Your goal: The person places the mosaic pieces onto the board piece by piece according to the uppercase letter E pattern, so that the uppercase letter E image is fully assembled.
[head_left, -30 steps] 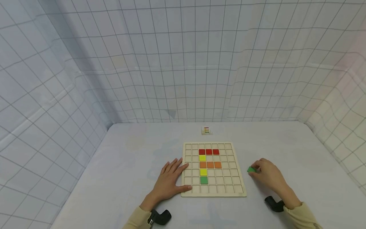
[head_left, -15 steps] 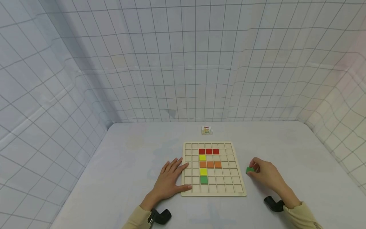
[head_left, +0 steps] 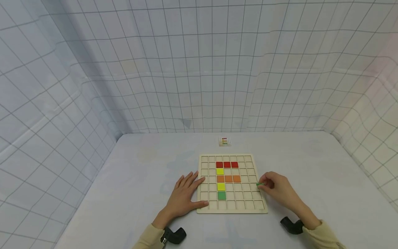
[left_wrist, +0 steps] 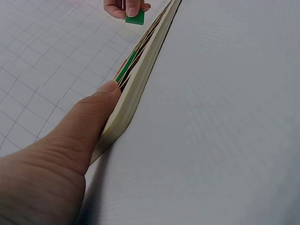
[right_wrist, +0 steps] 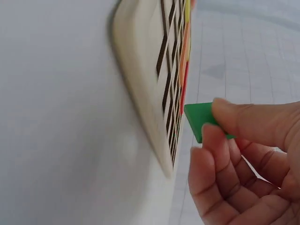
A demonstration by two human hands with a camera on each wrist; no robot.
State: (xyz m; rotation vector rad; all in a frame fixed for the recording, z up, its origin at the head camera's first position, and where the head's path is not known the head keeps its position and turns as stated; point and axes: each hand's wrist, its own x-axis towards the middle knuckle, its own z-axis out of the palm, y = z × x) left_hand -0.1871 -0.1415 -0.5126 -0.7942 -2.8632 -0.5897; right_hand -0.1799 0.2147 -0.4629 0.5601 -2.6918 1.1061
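Observation:
A wooden grid board (head_left: 245,157) lies on the table with red, yellow, orange and green tiles set in its cells; one green tile (head_left: 221,195) sits in the lower rows. My right hand (head_left: 275,188) pinches a loose green tile (head_left: 259,185) (right_wrist: 199,119) (left_wrist: 135,18) between thumb and fingers, just over the board's right edge (right_wrist: 140,93). My left hand (head_left: 186,193) lies flat on the table, fingers straight, with its thumb (left_wrist: 89,122) against the board's left edge (left_wrist: 136,89).
A small pattern card (head_left: 225,141) lies beyond the board near the back of the table. Grid-printed cloth walls (head_left: 199,69) close in the table at the back and both sides. The table top (head_left: 140,180) spreads pale grey around the board.
My right hand has carried the green tile leftward from the table beside the board to above the board's right edge. The left hand has stayed put.

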